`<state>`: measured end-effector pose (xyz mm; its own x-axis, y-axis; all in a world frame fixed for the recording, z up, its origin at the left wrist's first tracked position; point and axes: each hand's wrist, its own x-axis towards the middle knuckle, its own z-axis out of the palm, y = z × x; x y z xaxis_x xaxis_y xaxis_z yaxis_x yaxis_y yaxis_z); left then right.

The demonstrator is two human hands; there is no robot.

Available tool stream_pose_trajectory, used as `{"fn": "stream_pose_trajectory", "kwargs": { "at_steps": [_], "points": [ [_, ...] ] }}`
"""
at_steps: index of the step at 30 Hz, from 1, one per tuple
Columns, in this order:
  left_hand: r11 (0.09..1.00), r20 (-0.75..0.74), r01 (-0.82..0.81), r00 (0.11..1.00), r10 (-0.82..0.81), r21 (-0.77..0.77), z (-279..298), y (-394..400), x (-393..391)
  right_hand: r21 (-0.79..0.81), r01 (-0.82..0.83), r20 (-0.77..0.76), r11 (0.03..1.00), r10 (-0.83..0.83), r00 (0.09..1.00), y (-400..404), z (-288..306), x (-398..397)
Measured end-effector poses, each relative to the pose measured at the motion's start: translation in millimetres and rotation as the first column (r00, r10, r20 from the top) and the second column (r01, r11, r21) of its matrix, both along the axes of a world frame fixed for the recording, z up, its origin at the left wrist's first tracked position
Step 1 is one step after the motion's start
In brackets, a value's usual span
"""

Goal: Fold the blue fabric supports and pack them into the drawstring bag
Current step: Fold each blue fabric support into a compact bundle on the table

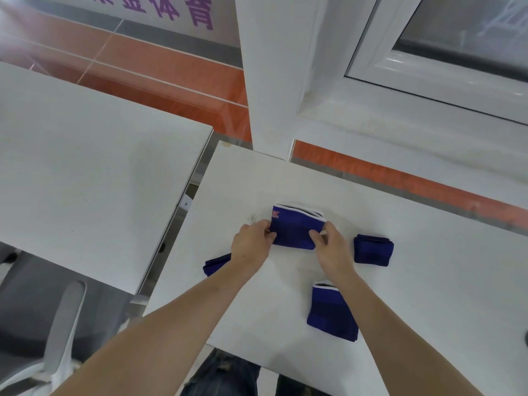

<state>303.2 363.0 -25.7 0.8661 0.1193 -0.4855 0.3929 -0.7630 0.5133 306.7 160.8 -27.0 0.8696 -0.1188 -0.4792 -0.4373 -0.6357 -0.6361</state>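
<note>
White laminate table [428, 281] fills the frame's lower right, a second white table [85, 152] set apart from it at left with a grey chair [65, 324] below; on the near table lie four blue fabric supports — no drawstring bag can be seen anywhere in view. Largest of the pieces, the white-trimmed support in hand [294, 231] sits at the table's middle, its long axis running left to right, the trim along its far edge; the left hand [251, 244] pinches its left end and the right hand [333, 247] its right end, fingers narrow and closed on cloth, so the fold looks set to turn across that axis, both hands equally near. Nearer the person, under the right forearm, lies an unfolded support [331, 312], well clear of the work; a folded bundle [373, 250] rests just beside the right hand; smallest in view, a partly hidden blue piece [213, 265] pokes out from under the left wrist — nothing stands in the way.
</note>
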Motion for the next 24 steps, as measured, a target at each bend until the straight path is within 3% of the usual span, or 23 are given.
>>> {"fn": "stream_pose_trajectory", "kwargs": {
  "at_steps": [6, 9, 12, 14, 16, 20, 24],
  "points": [
    [0.994, -0.053, 0.004, 0.999, 0.002, 0.11, -0.1, -4.0, 12.5, -0.122, 0.012, -0.054, 0.993, -0.019, 0.998, 4.4, -9.8, 15.0],
    [0.978, 0.067, 0.07, 0.994, -0.085, 0.195, -0.5, -7.1, 11.6, -0.137, 0.046, -0.026, 0.99, -0.05, 0.998, 6.9, -9.4, 15.8],
    [0.923, 0.236, 0.188, 0.932, -0.276, 0.335, -4.8, -11.0, 7.1, -0.245, 0.041, 0.18, 0.969, 0.004, 0.984, 10.0, -3.3, 9.5],
    [0.895, 0.336, 0.253, 0.861, -0.381, 0.367, -7.7, -12.2, 2.9, -0.365, 0.023, 0.359, 0.931, 0.118, 0.926, 7.7, -2.2, 2.4],
    [0.858, 0.383, 0.332, 0.789, -0.481, 0.393, -10.8, -11.8, 1.2, -0.426, -0.028, 0.445, 0.904, 0.237, 0.864, 3.1, -3.8, -3.2],
    [0.756, 0.33, 0.476, 0.698, -0.635, 0.449, -20.2, -9.0, 5.6, -0.526, -0.262, 0.365, 0.809, 0.493, 0.79, -6.6, -15.3, -7.2],
    [0.696, 0.158, 0.546, 0.723, -0.673, 0.467, -28.8, -8.3, 9.1, -0.618, -0.373, 0.19, 0.692, 0.592, 0.783, -11.0, -25.8, -2.6]
  ]
}}
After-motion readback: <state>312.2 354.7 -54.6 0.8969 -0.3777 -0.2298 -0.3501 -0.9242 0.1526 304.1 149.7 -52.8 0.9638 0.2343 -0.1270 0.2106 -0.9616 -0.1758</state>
